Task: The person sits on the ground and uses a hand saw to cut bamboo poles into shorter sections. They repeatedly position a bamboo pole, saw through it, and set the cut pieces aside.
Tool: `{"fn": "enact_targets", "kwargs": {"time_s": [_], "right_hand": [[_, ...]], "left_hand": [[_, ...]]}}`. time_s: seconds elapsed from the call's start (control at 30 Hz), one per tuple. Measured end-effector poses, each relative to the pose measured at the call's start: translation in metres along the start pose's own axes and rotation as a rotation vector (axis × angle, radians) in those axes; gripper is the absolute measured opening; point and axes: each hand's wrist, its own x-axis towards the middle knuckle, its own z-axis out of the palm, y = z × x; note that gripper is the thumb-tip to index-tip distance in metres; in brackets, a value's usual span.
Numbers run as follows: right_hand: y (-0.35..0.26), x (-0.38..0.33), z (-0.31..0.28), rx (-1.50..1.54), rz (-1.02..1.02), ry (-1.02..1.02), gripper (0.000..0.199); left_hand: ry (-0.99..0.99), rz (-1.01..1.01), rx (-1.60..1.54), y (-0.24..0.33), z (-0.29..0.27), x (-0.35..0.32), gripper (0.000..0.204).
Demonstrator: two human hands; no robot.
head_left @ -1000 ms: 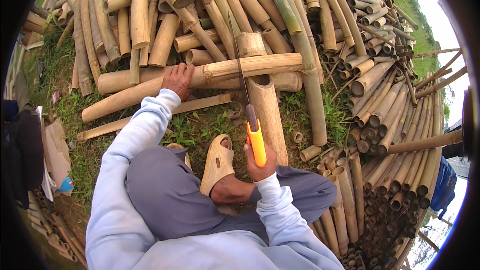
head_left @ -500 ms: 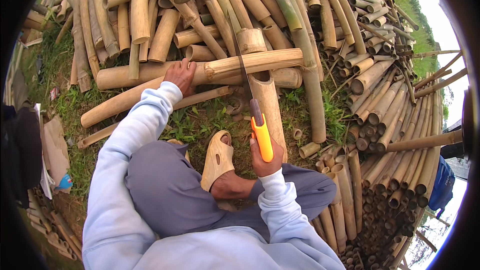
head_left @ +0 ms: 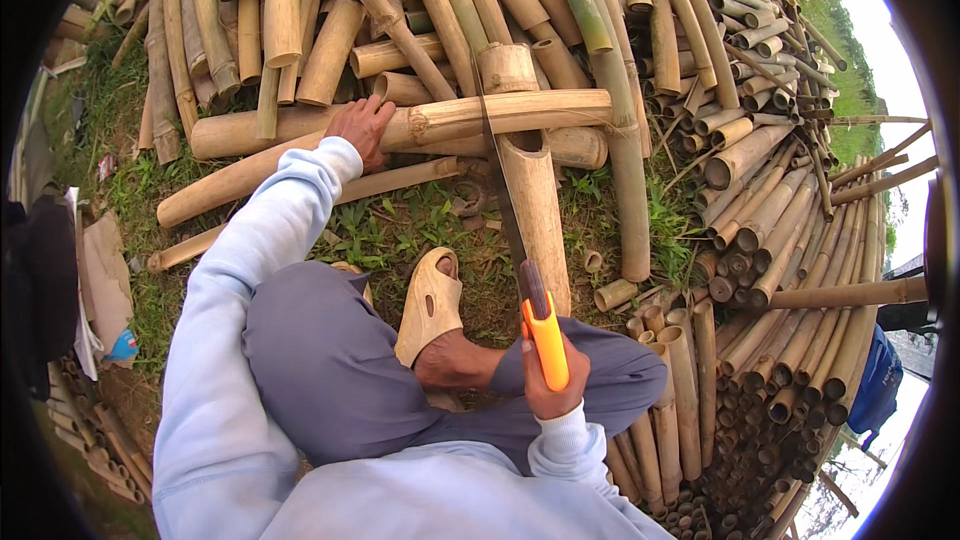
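My right hand [head_left: 553, 380] grips the orange handle of a hand saw [head_left: 505, 208], whose thin blade runs up and crosses a pale bamboo pole [head_left: 505, 114] lying sideways. My left hand [head_left: 360, 127] presses down on that pole to the left of the blade. The pole rests across a thicker bamboo log [head_left: 538, 212] that points toward me. I sit with legs crossed, a tan sandal [head_left: 428, 306] on the raised foot just left of the saw handle.
Piles of cut bamboo [head_left: 760, 220] surround me: long poles across the top, stacked tubes with open ends on the right. Grass [head_left: 400, 225] shows around the sandal. Small bamboo offcuts [head_left: 612, 293] lie near the log. Cardboard and a dark bag [head_left: 60, 280] sit at left.
The saw has been drawn back toward me along the cut, the handle now lower in view. My left hand stays on the pole.
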Motion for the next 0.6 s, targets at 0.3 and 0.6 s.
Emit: {"fn": "enact_targets", "kwargs": {"time_s": [0.3, 0.6], "right_hand": [[-0.003, -0.007, 0.007, 0.052, 0.022, -0.027, 0.021], [0.025, 0.065, 0.064, 0.126, 0.075, -0.08, 0.024]], "left_hand": [[0.015, 0.056, -0.073, 0.002, -0.011, -0.008, 0.067], [-0.033, -0.01, -0.039, 0.005, -0.012, 0.003, 0.065]]}}
